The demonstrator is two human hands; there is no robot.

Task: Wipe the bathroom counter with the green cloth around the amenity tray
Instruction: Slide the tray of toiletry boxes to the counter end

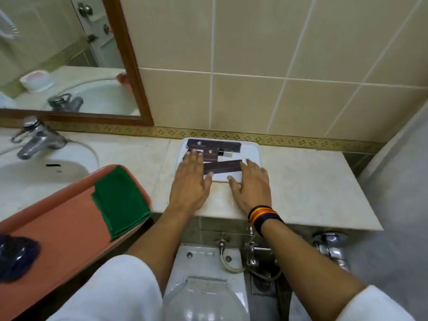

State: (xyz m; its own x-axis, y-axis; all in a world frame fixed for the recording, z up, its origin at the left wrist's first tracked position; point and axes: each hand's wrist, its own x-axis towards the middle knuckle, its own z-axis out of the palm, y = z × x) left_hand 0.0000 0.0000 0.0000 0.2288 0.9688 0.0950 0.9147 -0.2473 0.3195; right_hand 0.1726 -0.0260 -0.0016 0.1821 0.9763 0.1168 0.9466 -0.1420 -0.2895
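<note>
Beige tiled wall [278, 54], wood-framed mirror [58, 54], toilet [203, 286] below.

A person's left hand [191, 181] and right hand [251, 186] rest flat, fingers spread, on the near edge of a white amenity tray [251, 151] holding dark boxes [213, 145]. The tray sits on a beige marble counter [305, 181] against the tiled wall. A folded green cloth [120, 200] lies untouched on an orange tray [64, 223] left of the hands, beside the sink [34, 174].
</note>
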